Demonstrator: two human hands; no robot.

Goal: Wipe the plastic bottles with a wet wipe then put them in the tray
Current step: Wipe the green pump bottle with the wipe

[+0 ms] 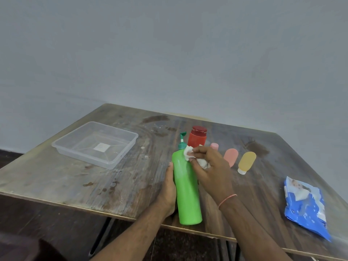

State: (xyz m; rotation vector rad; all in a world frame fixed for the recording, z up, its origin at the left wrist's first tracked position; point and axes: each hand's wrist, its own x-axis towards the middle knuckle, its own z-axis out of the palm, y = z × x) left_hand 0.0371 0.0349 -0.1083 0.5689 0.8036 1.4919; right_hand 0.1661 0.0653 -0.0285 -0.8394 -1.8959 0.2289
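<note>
The wiping step is in hand, on what looks like the first bottle. Just below the middle of the frame the left hand (pixel 169 187) curls round the left side of the green bottle (pixel 186 187), holding it tilted above the near edge of the table (pixel 56 178), pump end pointing up the frame. The right hand (pixel 209 170) pinches a crumpled white wipe (pixel 188 153) between thumb and fingers and presses it against the bottle's shoulder, just under the teal pump (pixel 182 141).

The clear tray (pixel 130 146) sits at centre left, well apart from the hands, with nothing in it but a pale label on its floor. Behind the right hand stands a red bottle (pixel 196 137); to its right lie a small pink bottle (pixel 214 146), largely hidden, a peach one (pixel 231 156) and a yellow one (pixel 247 162). The blue wipe pack (pixel 306 206) lies at lower right.

By my reading, the wipe is only at the top, so the next move calls for drawing it down the body while the left hand turns the bottle to bring the hidden side round. Then the bottle goes left into the tray, probably laid flat, since it is tall and the walls are low
</note>
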